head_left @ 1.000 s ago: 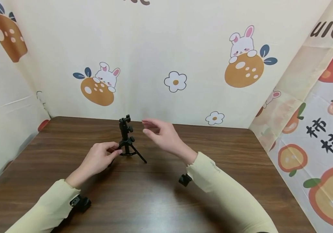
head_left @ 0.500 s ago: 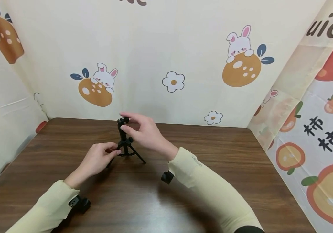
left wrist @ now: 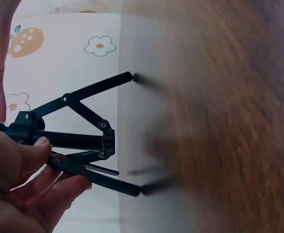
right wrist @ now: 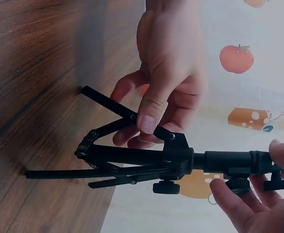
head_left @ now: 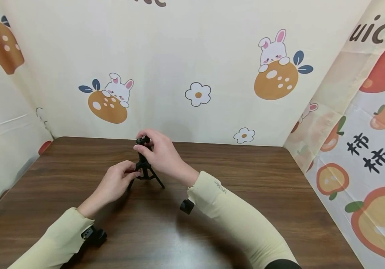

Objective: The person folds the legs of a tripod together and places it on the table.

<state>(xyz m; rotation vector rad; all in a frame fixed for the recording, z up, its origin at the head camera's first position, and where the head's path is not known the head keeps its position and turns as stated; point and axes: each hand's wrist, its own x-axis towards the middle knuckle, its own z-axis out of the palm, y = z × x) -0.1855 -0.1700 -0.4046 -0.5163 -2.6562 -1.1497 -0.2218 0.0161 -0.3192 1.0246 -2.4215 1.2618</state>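
Your brown table (head_left: 246, 168) meets a cloth (head_left: 169, 56) printed with rabbits and flowers. On the table, the black tripod (head_left: 142, 164) stands upright between your hands: your left hand (head_left: 113, 183) pinches one leg (right wrist: 115, 108); your right hand (head_left: 162, 153), clear of the tripod a second ago, now grips its top (head_left: 142, 141).

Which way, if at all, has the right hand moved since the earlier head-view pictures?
Yes: in the head view, the right hand has moved leftward, away from the lower flower print, to the top of the mini tripod.
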